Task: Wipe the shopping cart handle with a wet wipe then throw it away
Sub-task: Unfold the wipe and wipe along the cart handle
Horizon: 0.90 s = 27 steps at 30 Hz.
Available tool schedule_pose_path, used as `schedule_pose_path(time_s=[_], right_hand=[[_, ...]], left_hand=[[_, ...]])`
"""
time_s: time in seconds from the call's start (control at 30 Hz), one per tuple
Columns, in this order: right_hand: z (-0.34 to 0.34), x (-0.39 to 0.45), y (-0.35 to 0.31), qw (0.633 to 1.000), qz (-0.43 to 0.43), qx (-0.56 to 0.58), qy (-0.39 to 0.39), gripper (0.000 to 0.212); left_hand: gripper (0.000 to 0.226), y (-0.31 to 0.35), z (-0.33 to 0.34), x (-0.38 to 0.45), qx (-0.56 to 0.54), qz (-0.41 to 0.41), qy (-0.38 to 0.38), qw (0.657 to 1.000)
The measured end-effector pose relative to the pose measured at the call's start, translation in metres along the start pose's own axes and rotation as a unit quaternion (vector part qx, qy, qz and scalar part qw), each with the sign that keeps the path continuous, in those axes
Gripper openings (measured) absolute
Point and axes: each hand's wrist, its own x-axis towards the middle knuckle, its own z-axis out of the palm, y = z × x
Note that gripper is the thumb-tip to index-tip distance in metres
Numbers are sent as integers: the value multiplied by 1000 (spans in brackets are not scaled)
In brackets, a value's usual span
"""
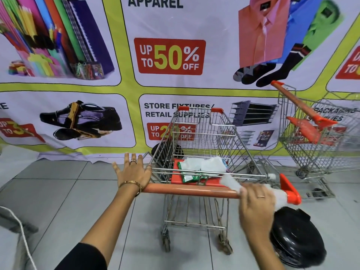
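Note:
An orange shopping cart handle (187,190) runs across the middle of the view on a wire cart (202,133). My left hand (134,172) rests its palm on the handle's left end, fingers spread and lifted. My right hand (257,199) presses a white wet wipe (230,182) around the handle's right part; the wipe also shows past my hand near the orange end cap (290,191). The right hand is motion-blurred. A green and white wipes packet (194,169) lies on the cart's orange child seat.
A black round bin with a lid (296,238) stands on the floor at the lower right, beside the cart. A second wire cart (319,137) is parked at the right. A printed banner (167,55) covers the wall behind. Grey floor tiles lie to the left.

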Motion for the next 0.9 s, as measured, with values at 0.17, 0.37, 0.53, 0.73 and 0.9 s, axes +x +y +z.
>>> schedule_pose_path(time_s=[0.17,0.37,0.53,0.73,0.9], right_hand=[[1,2,4,994,97,8,48,48],[28,-16,-101,999,8,33,-12,39],[23,-12,-83,994,-92,18,-53,32],[-7,16,17,999,24,-27,18,44],[5,15,-22,995,89,-33,-2,49]], left_hand=[[58,4,-2,-5,19,8,3,1000],[57,11,-2,-12,22,20,6,1000],[58,4,-4,-8,16,1,3,1000],[58,9,-3,-10,25,-3,-1,1000],[58,11,-2,-11,54,-2,6,999]])
